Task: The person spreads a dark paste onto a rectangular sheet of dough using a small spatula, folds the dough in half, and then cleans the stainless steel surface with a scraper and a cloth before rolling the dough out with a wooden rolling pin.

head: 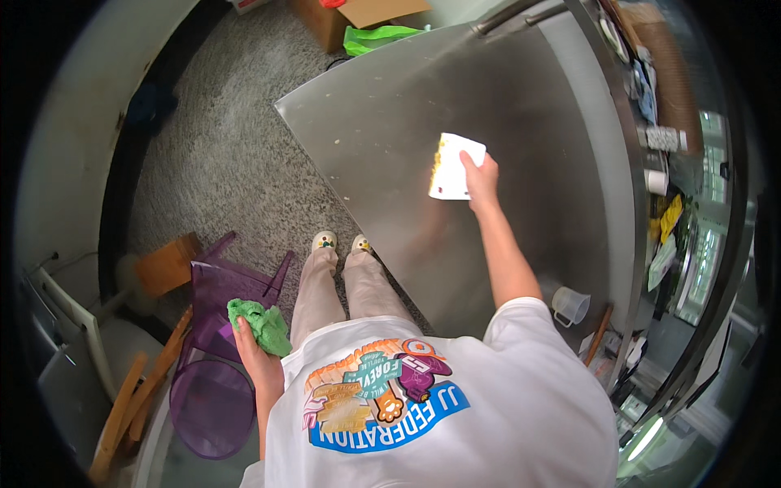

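Note:
My right hand [482, 177] grips a white flat piece [450, 168] with yellow marks along one edge, over the stainless steel table [390, 134]. Whether that piece is card, paper or plastic cannot be told. Its thumb lies on the upper face. At the lower left, my left hand [255, 348] holds a crumpled green cloth [261, 326] beside my body, off the table. Small pale specks dot the steel surface. A clear plastic measuring jug [571, 306] rests on the table near my right sleeve.
A purple transparent plastic chair [223, 287] stands at the left, near a brown box [168, 265] and wooden legs [131, 402]. Beyond the table are a cardboard box [378, 12] and a green plastic bag [378, 39]. Bottles, rolls and other items line the shelf [637, 183] at the right.

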The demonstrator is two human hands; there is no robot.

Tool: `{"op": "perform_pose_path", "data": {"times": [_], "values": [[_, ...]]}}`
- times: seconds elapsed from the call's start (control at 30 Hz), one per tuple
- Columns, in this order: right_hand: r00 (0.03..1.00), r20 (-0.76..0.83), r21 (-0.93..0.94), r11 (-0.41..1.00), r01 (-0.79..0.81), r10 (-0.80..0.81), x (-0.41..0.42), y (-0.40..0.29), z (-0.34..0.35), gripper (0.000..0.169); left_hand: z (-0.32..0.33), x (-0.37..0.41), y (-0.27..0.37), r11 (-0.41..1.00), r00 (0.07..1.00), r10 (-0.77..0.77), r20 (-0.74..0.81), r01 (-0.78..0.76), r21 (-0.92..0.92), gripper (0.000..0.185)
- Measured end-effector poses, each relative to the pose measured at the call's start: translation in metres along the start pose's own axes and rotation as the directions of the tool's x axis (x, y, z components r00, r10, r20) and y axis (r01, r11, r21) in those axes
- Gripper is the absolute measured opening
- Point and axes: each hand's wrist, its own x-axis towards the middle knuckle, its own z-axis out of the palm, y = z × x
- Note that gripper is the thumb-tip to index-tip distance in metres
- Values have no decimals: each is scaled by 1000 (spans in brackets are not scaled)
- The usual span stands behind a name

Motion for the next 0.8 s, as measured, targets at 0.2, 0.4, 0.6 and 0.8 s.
{"op": "perform_pose_path", "data": {"times": [0.2, 0.4, 0.6, 0.8], "values": [[836, -527, 155, 984, -84, 155, 26, 23, 79, 38, 24, -4, 26, 995, 978, 24, 206, -44, 92, 36], [756, -640, -241, 970, -28, -137, -60, -25, 17, 42, 71, -1, 35, 979, 894, -33, 447, -61, 195, 36], [888, 458, 458, 851, -259, 23, -258, -57, -22, 42, 165, -38, 9, 821, 585, -432, 686, -60, 568, 45], [975, 83, 641, 737, -212, 208, -339, -18, -63, 20, 199, -76, -45, 592, 64, -550, 833, -673, 443, 34]]}}
